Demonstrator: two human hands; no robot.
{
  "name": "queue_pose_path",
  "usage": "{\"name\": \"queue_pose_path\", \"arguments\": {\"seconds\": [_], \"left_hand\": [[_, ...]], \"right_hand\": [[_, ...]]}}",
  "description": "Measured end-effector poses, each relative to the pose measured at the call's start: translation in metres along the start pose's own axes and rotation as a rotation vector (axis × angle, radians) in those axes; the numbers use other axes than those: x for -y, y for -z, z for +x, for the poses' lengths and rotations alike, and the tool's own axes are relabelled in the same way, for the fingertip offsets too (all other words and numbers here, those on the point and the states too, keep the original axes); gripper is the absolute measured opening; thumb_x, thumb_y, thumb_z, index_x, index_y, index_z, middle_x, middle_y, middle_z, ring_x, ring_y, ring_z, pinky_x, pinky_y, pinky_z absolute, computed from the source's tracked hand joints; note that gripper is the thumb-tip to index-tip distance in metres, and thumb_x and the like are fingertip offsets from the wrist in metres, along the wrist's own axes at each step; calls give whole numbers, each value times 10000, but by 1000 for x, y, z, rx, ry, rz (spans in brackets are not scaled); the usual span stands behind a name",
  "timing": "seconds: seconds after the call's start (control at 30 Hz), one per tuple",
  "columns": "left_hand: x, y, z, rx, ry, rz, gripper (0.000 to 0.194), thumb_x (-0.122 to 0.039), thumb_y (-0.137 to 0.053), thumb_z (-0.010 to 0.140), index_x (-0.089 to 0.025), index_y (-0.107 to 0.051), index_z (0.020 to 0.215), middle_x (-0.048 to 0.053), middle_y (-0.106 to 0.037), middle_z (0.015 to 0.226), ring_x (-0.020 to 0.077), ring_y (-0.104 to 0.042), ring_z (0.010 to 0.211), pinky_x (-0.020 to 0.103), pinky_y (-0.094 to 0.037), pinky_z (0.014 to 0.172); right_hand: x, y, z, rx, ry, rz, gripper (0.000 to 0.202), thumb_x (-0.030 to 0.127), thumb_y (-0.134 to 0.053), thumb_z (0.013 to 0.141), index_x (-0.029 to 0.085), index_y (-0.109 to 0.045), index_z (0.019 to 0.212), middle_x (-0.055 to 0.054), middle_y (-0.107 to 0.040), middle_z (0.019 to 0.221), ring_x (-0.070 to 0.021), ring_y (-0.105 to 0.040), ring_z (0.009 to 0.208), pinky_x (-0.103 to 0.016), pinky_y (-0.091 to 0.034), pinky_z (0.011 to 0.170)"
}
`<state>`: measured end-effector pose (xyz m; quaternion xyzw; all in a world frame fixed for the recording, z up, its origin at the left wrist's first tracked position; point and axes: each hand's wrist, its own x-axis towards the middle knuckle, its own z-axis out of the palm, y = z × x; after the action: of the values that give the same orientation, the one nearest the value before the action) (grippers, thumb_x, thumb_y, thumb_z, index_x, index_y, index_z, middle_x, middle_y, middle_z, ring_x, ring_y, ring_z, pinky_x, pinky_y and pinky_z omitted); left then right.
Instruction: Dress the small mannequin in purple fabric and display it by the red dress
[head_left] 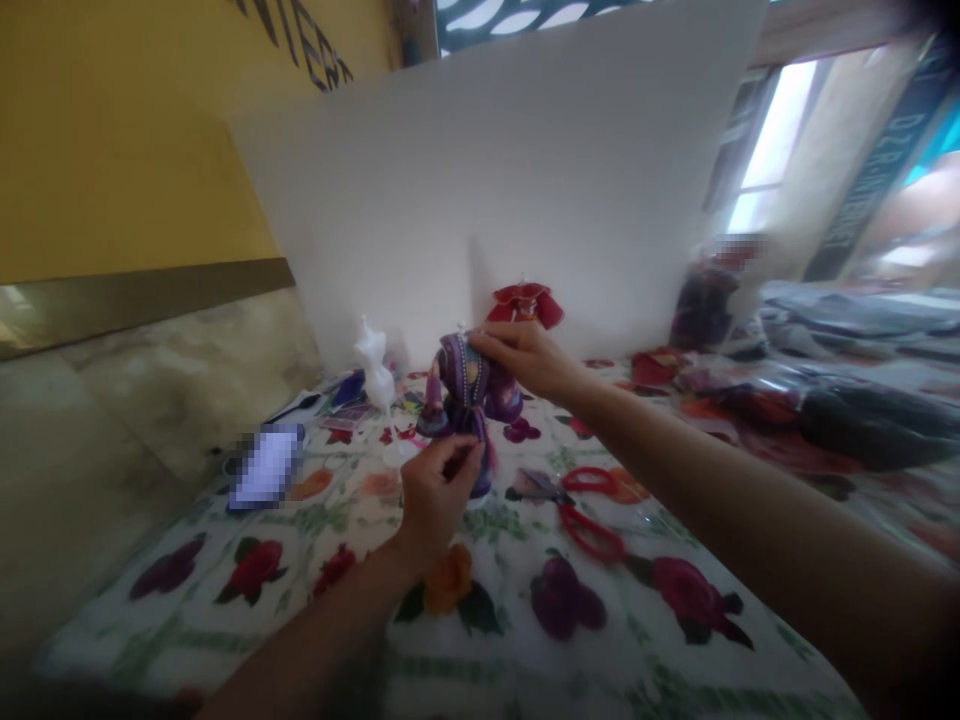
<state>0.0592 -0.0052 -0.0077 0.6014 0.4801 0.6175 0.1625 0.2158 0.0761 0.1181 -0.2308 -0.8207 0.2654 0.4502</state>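
A small purple doll dress with wide sleeves and beaded trim stands upright in front of me, apparently on a miniature dress form whose tip pokes out at the neck. My right hand pinches the dress at its shoulder, by the neckline. Lower down, my left hand has its fingers closed at the front of the skirt. Scissors with red handles lie open on the tablecloth to the right of the dress. To its left stands a bare white miniature mannequin.
Behind, a small red garment stands against a white board. A blurred-out phone-like object lies left on the fruit-and-flower tablecloth. Plastic-wrapped dark fabric covers the right side. A person is farther back at right.
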Motion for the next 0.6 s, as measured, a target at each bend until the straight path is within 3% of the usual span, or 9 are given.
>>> {"name": "queue_pose_path", "arguments": {"seconds": [0.13,0.23,0.43,0.6], "left_hand": [[3,1,5,-53,141,-81,176,-373,-721,770,-198,-708,784,-21,-613,571,118,-545,513,233,-423,512],[0,0,5,-41,171,-150,214,-398,-735,760,-196,-706,821,-7,-646,643,119,-560,544,227,-428,512],[-23,-2,1,16,283,-306,279,-403,-744,756,-176,-664,897,-37,-594,576,90,-512,440,204,-383,433],[-37,-8,-2,16,429,-571,333,-356,-798,704,-160,-654,931,-12,-660,717,76,-557,487,205,-412,477]], "right_hand": [[1,0,0,-15,10,-1,405,446,-525,934,181,-461,634,39,-399,619,-87,-372,571,-255,-301,547],[1,0,0,-17,8,10,381,432,-526,936,172,-499,657,35,-424,627,-87,-393,578,-249,-307,545],[-2,0,1,-26,23,-12,379,424,-525,934,160,-524,663,35,-422,614,-85,-384,573,-247,-296,539],[2,-2,1,-20,10,-29,365,404,-528,940,154,-542,675,32,-447,613,-81,-405,575,-242,-306,542]]}}
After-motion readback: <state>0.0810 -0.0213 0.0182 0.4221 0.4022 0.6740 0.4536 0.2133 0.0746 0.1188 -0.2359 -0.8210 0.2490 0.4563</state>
